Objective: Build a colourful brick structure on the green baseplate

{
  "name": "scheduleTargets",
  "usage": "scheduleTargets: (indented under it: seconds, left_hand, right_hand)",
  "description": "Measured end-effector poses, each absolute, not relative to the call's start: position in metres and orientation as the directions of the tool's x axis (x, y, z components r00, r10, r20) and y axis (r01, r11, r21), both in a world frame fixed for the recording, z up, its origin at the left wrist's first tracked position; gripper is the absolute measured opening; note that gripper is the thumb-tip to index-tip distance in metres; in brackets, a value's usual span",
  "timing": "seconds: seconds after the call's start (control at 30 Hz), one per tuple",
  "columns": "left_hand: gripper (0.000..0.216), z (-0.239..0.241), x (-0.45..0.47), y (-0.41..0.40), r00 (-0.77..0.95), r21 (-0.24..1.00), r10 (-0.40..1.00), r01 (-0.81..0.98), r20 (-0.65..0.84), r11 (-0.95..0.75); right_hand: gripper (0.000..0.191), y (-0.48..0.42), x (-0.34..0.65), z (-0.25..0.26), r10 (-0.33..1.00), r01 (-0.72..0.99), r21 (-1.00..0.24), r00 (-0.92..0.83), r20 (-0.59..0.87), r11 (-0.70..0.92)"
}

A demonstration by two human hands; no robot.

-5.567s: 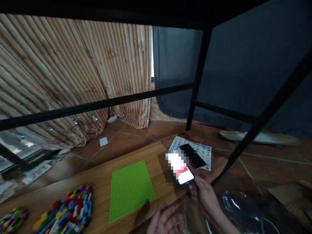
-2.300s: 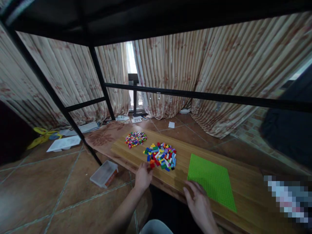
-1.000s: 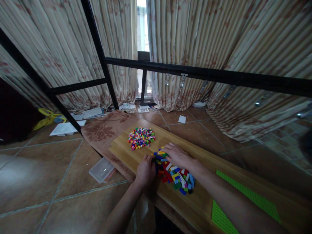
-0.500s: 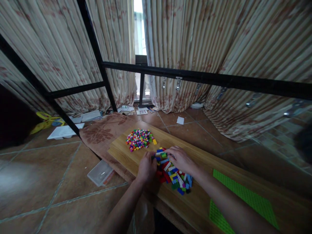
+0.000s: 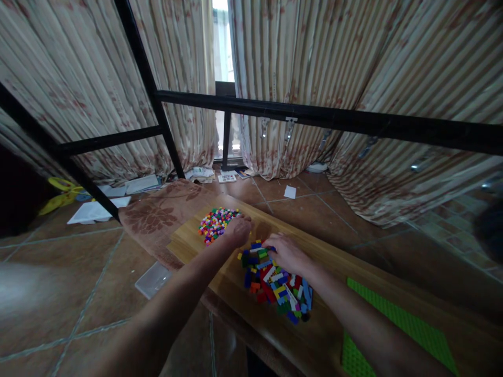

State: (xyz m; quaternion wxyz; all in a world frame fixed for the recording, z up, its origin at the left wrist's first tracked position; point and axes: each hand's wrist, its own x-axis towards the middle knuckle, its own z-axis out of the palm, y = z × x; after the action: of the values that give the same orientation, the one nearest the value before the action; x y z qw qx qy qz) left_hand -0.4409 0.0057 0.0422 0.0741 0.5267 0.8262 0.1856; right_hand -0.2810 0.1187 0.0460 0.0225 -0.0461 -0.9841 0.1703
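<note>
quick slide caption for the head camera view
Left hand at the small heap of tiny multicoloured bricks, right hand on the larger multicoloured brick pile, on a wooden board.

One head-worn camera looks forward and down from close above the table (image 5: 338, 267), left hand (image 5: 238, 230) and right hand (image 5: 286, 254) mid-frame, facing curtains (image 5: 306, 63) behind a black frame (image 5: 314, 118).

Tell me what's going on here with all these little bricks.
A person has both bare hands among toy bricks on a wooden board. The left hand touches the pile of tiny pieces; the right hand lies on the pile of larger bricks beside it. A green baseplate lies farther right, no bricks showing on it.
</note>
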Motion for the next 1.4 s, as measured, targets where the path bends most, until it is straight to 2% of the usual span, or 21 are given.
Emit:
scheduleTargets:
  seconds: [0.2, 0.4, 0.47, 0.53, 0.57, 0.63, 0.77, 0.93, 1.2, 1.4]
  left_hand:
    - [0.019, 0.046, -0.448, 0.012, -0.376, 0.378, 0.926, 0.862, 0.028, 0.339]
    - [0.012, 0.068, -0.445, -0.021, -0.437, 0.431, 0.885, 0.838, 0.163, 0.334]
    - [0.011, 0.068, -0.444, -0.047, -0.589, 0.634, 0.775, 0.694, 0.229, 0.34]
    - [0.02, 0.062, -0.44, -0.074, -0.708, 0.845, 0.681, 0.47, 0.188, 0.255]
    - [0.027, 0.056, -0.436, -0.088, -0.756, 0.917, 0.636, 0.349, 0.154, 0.193]
    - [0.038, 0.044, -0.423, -0.11, -0.784, 0.974, 0.619, 0.173, 0.045, 0.148]
    - [0.043, 0.022, -0.389, -0.135, -0.807, 0.986, 0.582, -0.001, -0.097, 0.164]
    - [0.043, 0.012, -0.368, -0.141, -0.757, 0.986, 0.631, -0.115, -0.167, 0.123]
    - [0.041, 0.003, -0.37, -0.131, -0.797, 0.968, 0.592, 0.04, -0.118, 0.247]
    - [0.038, 0.011, -0.363, -0.122, -0.814, 0.923, 0.572, 0.139, -0.099, 0.358]
  right_hand:
    - [0.016, 0.114, -0.284, 0.045, 0.054, 0.051, -0.3, -0.999, 0.001, 0.953]
    - [0.016, 0.114, -0.272, 0.043, 0.018, 0.017, -0.289, -1.0, 0.001, 0.957]
    - [0.017, 0.116, -0.272, 0.045, 0.017, 0.01, -0.309, -1.0, 0.02, 0.951]
    - [0.019, 0.116, -0.278, 0.047, 0.058, 0.037, -0.336, -0.997, 0.053, 0.941]
    - [0.02, 0.115, -0.284, 0.048, 0.088, 0.058, -0.344, -0.994, 0.071, 0.937]
    - [0.022, 0.11, -0.3, 0.048, 0.141, 0.099, -0.345, -0.985, 0.101, 0.934]
    - [0.026, 0.096, -0.34, 0.038, 0.179, 0.131, -0.31, -0.975, 0.129, 0.942]
    - [0.028, 0.086, -0.372, 0.021, 0.204, 0.164, -0.257, -0.969, 0.138, 0.952]
    - [0.011, 0.09, -0.366, 0.009, 0.223, 0.194, -0.212, -0.967, 0.123, 0.958]
    - [0.01, 0.099, -0.339, 0.023, 0.159, 0.13, -0.248, -0.982, 0.102, 0.96]
